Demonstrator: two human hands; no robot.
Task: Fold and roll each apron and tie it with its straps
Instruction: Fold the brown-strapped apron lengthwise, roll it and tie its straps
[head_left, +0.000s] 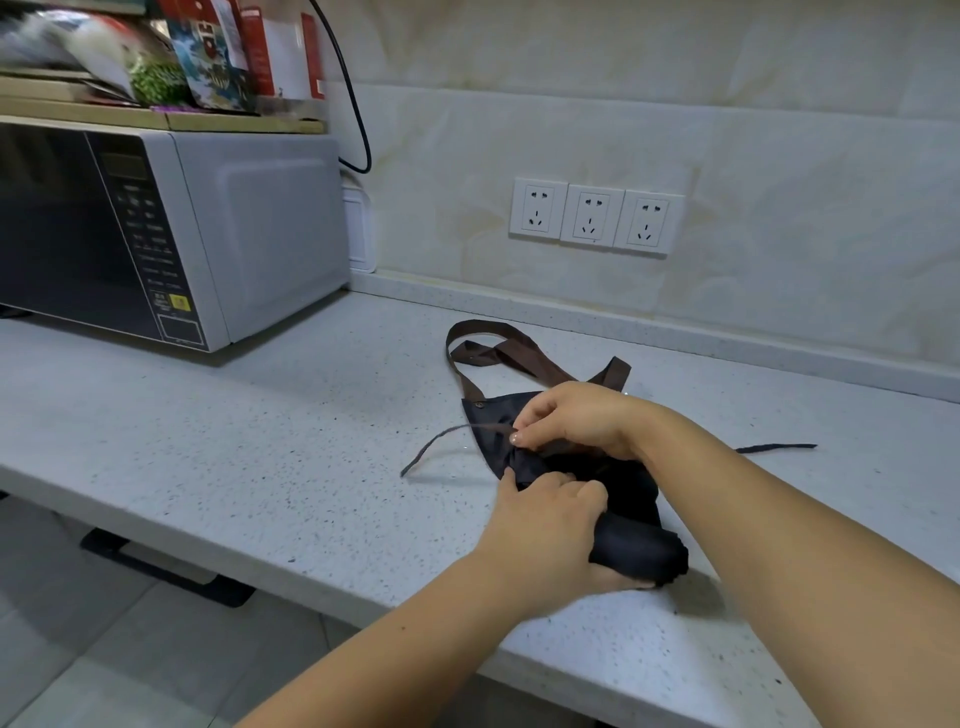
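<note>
A dark navy apron (631, 545) lies mostly rolled on the speckled countertop (260, 441). Its unrolled top corner points left, and the brown neck strap (498, 353) loops toward the wall. My left hand (550, 525) grips the roll near its left end. Just above it, my right hand (571, 421) pinches a thin waist strap (436, 441), whose end trails left over the counter. The other waist strap (774, 448) sticks out to the right behind my right forearm.
A microwave (171, 234) stands at the back left under a wooden shelf (156, 119) with packets. Three wall sockets (595, 215) are in the tiled backsplash. The counter's front edge runs diagonally below my arms, floor beyond.
</note>
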